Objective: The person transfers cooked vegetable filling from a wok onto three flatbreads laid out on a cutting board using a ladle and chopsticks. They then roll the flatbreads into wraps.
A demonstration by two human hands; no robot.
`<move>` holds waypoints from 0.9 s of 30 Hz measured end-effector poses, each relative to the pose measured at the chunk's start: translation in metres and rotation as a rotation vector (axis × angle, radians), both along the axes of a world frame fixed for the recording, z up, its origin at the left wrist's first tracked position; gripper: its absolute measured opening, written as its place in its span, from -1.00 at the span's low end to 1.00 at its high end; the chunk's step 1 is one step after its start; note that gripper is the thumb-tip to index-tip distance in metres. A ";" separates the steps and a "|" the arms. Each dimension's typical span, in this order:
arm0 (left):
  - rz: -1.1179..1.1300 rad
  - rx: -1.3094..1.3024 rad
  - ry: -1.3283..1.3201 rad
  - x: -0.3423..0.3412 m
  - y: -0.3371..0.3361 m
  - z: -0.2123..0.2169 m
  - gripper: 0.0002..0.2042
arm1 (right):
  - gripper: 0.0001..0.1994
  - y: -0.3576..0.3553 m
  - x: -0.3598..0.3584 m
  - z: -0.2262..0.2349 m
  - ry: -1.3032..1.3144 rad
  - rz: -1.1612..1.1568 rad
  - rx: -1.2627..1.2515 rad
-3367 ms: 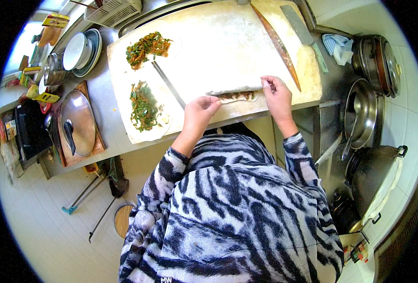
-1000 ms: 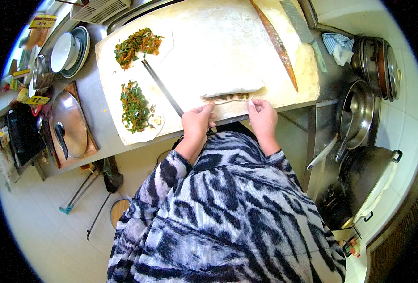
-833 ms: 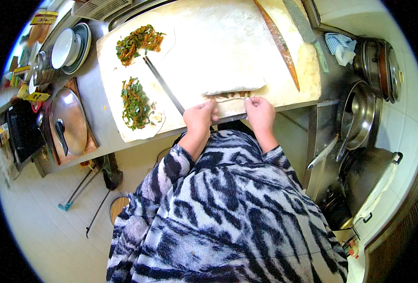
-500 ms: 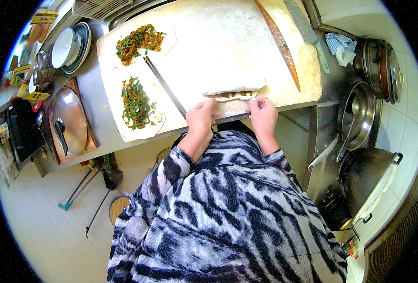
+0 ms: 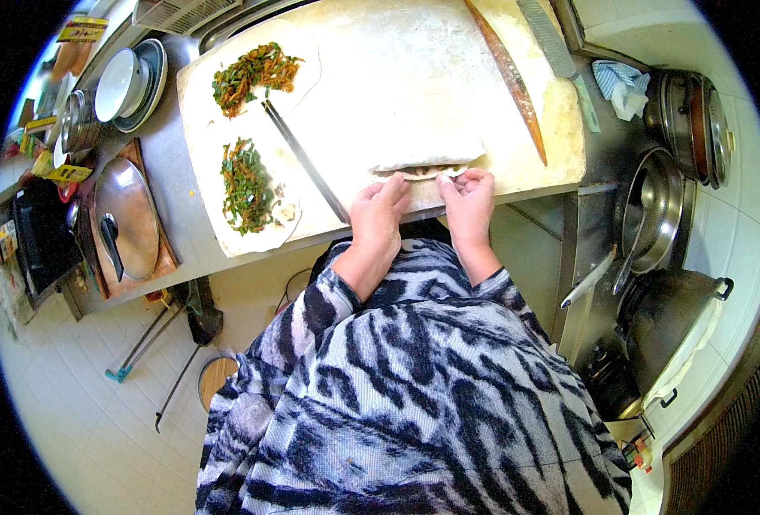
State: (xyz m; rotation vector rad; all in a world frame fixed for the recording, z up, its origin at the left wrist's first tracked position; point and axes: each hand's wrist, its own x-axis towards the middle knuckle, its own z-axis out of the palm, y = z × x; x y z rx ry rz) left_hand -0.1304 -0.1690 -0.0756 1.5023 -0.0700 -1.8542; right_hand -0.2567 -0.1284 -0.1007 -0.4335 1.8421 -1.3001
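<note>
A folded sheet of pale dough (image 5: 427, 157) with filling showing at its near edge lies on the floured board (image 5: 397, 77). My left hand (image 5: 378, 213) and my right hand (image 5: 468, 196) rest side by side at the near edge of that dough, fingertips pressing its rim. To the left lie two round dough sheets, one (image 5: 287, 70) topped with orange and green shredded filling, the other (image 5: 251, 184) topped with green shredded filling. Dark long chopsticks (image 5: 304, 159) lie between them and the folded dough.
A long wooden rolling pin (image 5: 504, 73) and a cleaver (image 5: 560, 60) lie at the board's right. Pots and a wok (image 5: 654, 215) stand at the right. A glass lid (image 5: 125, 215) and stacked bowls (image 5: 122, 81) sit left. Tongs (image 5: 152, 335) lie on the tiled floor.
My right hand has come in from the roll's right end to sit close beside my left hand. In the last second both hands stay almost still on the dough's near edge.
</note>
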 end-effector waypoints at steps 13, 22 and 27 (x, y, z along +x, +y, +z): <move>0.213 -0.001 -0.220 -0.030 0.002 -0.012 -0.47 | -0.71 -0.001 0.010 0.004 -0.222 -0.230 -0.113; 0.066 0.066 -0.250 -0.027 -0.001 -0.020 -0.68 | -0.75 0.004 0.012 0.001 -0.249 -0.216 -0.194; 0.176 0.090 -0.166 -0.024 0.000 -0.023 -0.77 | -0.78 0.011 0.008 -0.003 -0.206 -0.144 -0.157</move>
